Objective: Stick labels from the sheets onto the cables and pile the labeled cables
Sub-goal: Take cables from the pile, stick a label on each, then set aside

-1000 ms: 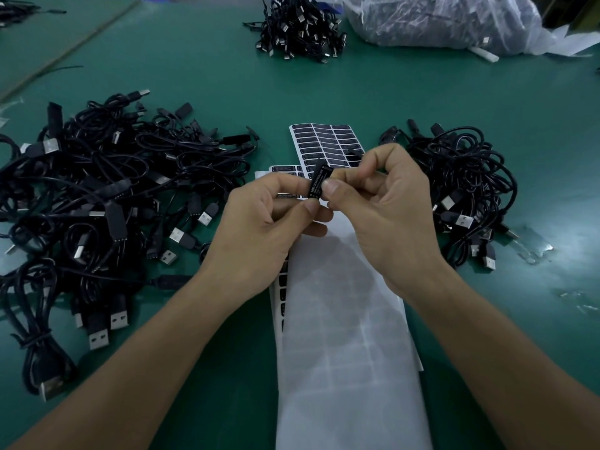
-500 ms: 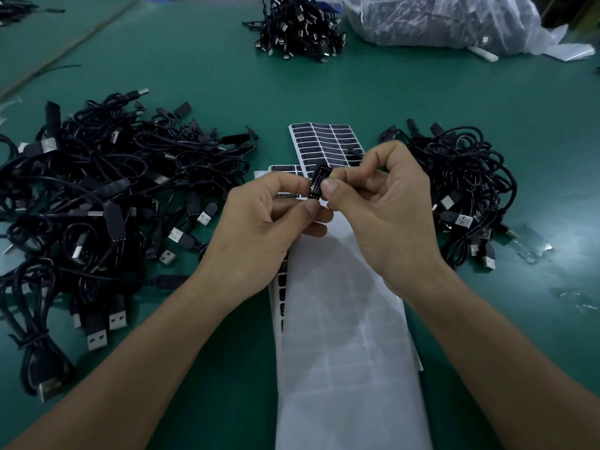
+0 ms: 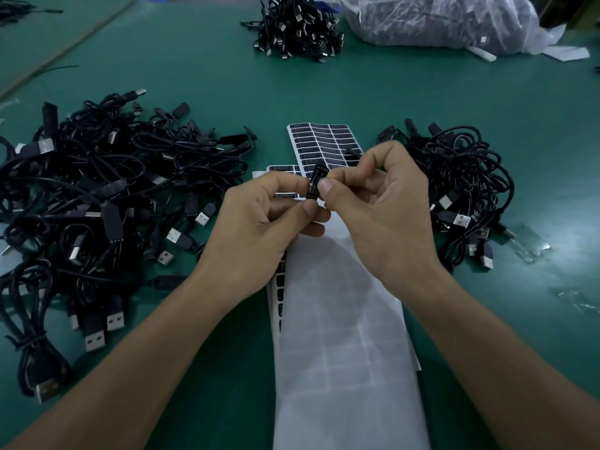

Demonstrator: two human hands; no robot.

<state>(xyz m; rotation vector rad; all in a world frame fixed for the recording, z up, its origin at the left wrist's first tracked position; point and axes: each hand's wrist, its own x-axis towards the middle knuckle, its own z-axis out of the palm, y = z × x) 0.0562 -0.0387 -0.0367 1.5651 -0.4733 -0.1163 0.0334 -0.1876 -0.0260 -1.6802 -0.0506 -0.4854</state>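
Green table (image 3: 357, 92): big cable pile (image 3: 97, 196) left, blank backing sheet (image 3: 344, 352) centre running off the near edge, smaller pile (image 3: 461, 183) right, label sheet (image 3: 324, 144) beyond. In the gap between the piles, left hand (image 3: 256, 235) and right hand (image 3: 383, 216) both pinch a printed black cable block (image 3: 315, 185).

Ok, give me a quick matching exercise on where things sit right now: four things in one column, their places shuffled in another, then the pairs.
Things:
1. big cable pile
2. smaller cable pile
3. clear plastic bag
4. small black labelled piece

Places:
A. far right part of the table
B. pinched between the left hand and the right hand
C. left of the hands
D. right of the hands

Pairs: 1-C, 2-D, 3-A, 4-B.
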